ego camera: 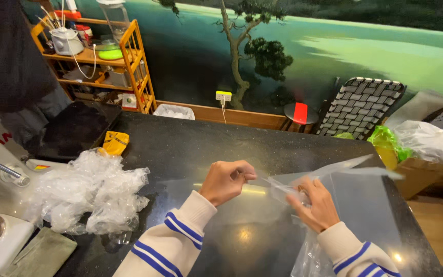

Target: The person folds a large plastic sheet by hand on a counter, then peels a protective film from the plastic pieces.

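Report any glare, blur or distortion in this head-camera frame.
Head view: lamp glare spots on the glossy black counter near both sleeves; clear plastic bag between left hand and right hand looks hazy; wide-angle bending at the edges; crumpled plastic pile stays sharp.

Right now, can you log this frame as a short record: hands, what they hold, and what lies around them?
left hand: pinches edge of clear plastic bag
right hand: grips same bag, lower down
surface: black countertop
left of hands: heap of crumpled clear plastic
far left: yellow packet, wooden shelf rack
right: cardboard box with bags
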